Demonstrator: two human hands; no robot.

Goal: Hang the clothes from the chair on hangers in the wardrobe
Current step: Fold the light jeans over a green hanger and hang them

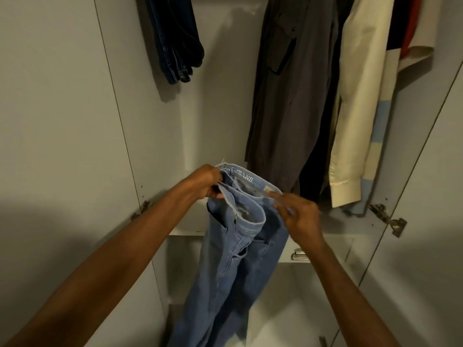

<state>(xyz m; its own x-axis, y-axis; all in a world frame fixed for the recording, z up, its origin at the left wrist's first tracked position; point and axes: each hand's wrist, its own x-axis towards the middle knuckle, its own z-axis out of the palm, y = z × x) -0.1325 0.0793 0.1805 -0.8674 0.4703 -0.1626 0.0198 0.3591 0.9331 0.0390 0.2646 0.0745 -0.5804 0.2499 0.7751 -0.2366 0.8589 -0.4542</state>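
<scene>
Left hand (209,182): fingers curled round the left end of the waistband, gripping it, arm stretched forward.
Right hand (297,212): at the right end of the waistband, thumb and fingertips pinching the cloth, index finger stretched along the band; blurred, so exact hold hard to read.
Light blue jeans (233,259): held up between both hands in front of the open wardrobe, waistband spread open and uppermost with the word JEANS on its inner face, legs hanging straight down past the shelf edge toward the bottom of the frame.
Wardrobe (155,121): pale grey, doors swung out on either side, metal hinge (389,219) on the right door.
Dark jeans (175,38): hanging folded at upper left inside, well apart from the other garments.
Grey shirt (288,96): hanging at upper middle, just behind the held waistband.
Cream shirt (355,108): hanging just right of the grey one, cuff near the right hand.
Shelf (186,230): white edge behind the hanging legs.
</scene>
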